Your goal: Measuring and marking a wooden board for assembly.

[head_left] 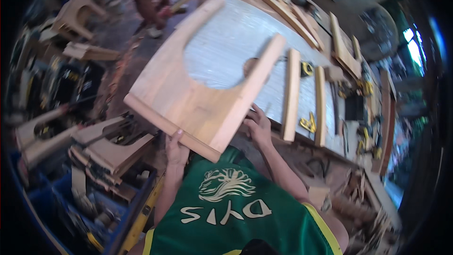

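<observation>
A U-shaped wooden panel (pixel 188 106) with two long arms is tilted in front of me, partly over a silvery worktop (pixel 226 28). A narrow wooden strip (pixel 172 127) runs along its near edge. My left hand (pixel 177 151) grips that near edge, thumb on the strip and the other fingers hidden beneath. At the panel's right side, my right hand (pixel 258 126) has bent fingers against the edge, their tips partly hidden behind the wood. Right of this hand lie two straight wooden bars (pixel 291 97), with a yellow-black tape measure (pixel 306 69) between them.
A yellow tool (pixel 308 123) lies between the bars. More wooden pieces (pixel 295 19) cover the far worktop. Left are stacked cut-out panels (pixel 115 148), blue crates (pixel 63 193) and a yellow level (pixel 144 212). Scrap wood (pixel 358 208) piles lower right. Another person's arm (pixel 151 2) shows far left.
</observation>
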`<state>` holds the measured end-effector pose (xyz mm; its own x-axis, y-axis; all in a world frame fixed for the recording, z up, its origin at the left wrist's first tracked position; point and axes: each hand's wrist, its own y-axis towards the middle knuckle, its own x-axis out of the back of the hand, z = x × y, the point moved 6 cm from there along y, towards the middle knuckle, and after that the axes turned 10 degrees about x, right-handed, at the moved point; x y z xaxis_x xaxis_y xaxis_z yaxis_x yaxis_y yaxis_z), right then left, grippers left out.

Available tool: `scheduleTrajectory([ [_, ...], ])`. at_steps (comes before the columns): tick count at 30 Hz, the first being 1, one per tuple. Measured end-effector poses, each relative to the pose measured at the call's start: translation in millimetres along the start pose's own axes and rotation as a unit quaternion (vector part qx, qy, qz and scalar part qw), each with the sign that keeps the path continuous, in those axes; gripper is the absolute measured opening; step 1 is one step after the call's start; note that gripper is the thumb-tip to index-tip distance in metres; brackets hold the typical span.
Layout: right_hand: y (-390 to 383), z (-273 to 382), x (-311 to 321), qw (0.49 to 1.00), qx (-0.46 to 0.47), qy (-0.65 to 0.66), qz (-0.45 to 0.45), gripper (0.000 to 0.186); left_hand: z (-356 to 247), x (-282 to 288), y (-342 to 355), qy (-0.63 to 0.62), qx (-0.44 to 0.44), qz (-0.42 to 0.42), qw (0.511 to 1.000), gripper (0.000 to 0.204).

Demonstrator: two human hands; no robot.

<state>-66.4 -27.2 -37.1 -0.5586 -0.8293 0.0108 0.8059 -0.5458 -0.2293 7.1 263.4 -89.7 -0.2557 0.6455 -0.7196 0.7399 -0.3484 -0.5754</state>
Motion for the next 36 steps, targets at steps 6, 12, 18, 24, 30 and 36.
scheduleTrajectory([
  [6,5.3,31.6,85.9,0.893,0.203,-0.378,-0.135,0.031,45.9,-10.7,34.2,0.094,0.055,0.037,0.993,0.062],
  [12,70.8,74.2,204.0,0.847,0.174,-0.429,-0.262,0.052,90.6,-46.1,49.2,0.192,0.142,0.038,0.970,0.045],
  [18,166.8,88.8,231.2,0.786,0.150,-0.557,-0.223,0.086,87.0,-60.0,49.0,0.278,0.090,0.013,0.956,0.044],
  [24,232.1,95.2,239.2,0.830,0.134,-0.541,-0.035,0.095,107.3,-69.6,-27.4,0.382,0.078,-0.044,0.920,0.028],
  [30,245.1,82.2,281.0,0.868,0.203,-0.436,-0.122,0.076,249.9,-168.7,-53.7,0.650,0.000,0.146,0.746,0.092],
  [36,182.9,117.8,311.1,0.929,0.264,-0.191,-0.173,0.066,326.2,-229.7,-20.3,0.736,-0.066,0.149,0.657,0.094],
])
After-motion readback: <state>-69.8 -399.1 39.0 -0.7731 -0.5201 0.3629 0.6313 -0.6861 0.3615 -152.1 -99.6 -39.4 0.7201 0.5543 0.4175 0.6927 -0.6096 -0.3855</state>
